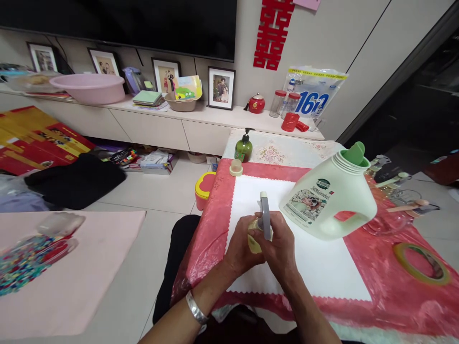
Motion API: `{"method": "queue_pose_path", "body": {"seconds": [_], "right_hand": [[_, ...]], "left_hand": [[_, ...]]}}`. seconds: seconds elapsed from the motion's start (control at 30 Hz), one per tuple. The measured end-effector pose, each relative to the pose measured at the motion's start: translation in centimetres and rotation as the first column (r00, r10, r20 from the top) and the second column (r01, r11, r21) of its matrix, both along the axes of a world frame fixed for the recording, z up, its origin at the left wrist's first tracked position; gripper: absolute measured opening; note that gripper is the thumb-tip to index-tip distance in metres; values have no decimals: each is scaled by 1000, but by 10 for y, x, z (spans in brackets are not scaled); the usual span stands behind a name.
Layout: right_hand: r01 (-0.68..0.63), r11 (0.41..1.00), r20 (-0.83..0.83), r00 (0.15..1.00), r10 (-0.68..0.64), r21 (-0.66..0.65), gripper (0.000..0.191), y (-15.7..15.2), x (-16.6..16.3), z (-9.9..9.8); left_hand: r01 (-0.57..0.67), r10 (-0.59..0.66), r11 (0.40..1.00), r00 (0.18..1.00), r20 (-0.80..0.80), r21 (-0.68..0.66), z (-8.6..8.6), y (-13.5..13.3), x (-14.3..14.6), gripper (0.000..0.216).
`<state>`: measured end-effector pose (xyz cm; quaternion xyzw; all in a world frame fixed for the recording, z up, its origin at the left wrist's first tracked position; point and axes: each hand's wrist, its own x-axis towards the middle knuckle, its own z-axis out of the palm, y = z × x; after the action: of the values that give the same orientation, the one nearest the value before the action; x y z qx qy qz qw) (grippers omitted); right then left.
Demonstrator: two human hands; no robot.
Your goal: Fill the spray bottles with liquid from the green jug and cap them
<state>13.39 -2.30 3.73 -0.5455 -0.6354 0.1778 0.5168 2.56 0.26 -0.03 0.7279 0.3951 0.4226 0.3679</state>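
Note:
Both hands are closed around a small spray bottle (pixel 255 244) with pale yellow contents, held upright over a white sheet (pixel 322 267) with zigzag edges. My left hand (pixel 240 243) wraps the bottle's body from the left. My right hand (pixel 281 241) grips around its neck, just under the grey trigger head (pixel 265 217) with its white nozzle. Fingers cover much of the bottle. Right of my hands stands a large pale green detergent jug (pixel 315 203), uncapped, its green spout showing. A translucent cap (pixel 235 167) rests at the sheet's far left corner.
A green pump bottle (pixel 244 148) stands at the table's back left. Along the right side are a roll of tape (pixel 421 263) and several spray bottles (pixel 394 184). Red plastic (pixel 204 253) covers the table. To the left, a pink-covered surface (pixel 96 267) bears colourful small pieces.

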Motion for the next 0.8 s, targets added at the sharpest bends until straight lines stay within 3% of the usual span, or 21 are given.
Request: {"method": "queue_pose_path", "body": {"seconds": [0.17, 0.3, 0.4, 0.47, 0.57, 0.7, 0.8], "right_hand": [[8, 981, -166, 985, -41, -191, 35, -7, 3, -1], [-264, 924, -435, 892, 125, -276, 33, -4, 16, -2], [-394, 891, -432, 860, 271, -226, 31, 2, 22, -2], [-361, 916, -316, 902, 295, -176, 28, 4, 22, -3], [-237, 965, -201, 956, 212, -110, 26, 3, 18, -6], [-97, 985, -210, 976, 66, -141, 39, -2, 15, -11], [-97, 981, -214, 975, 60, -169, 35, -5, 16, -11]], "left_hand": [[-17, 17, 1000, 999, 47, 12, 1, -4, -4, 32], [43, -38, 999, 989, 141, -31, -4, -5, -5, 46], [82, -64, 992, 981, 185, -93, -5, -5, -4, 49], [98, -79, 991, 978, 191, -92, -4, -4, -4, 46], [118, -104, 990, 978, 179, -72, -3, -5, -4, 43], [55, -49, 995, 996, 68, -80, -10, -7, -4, 43], [29, -26, 997, 999, 43, -66, -17, -7, -4, 50]]}}
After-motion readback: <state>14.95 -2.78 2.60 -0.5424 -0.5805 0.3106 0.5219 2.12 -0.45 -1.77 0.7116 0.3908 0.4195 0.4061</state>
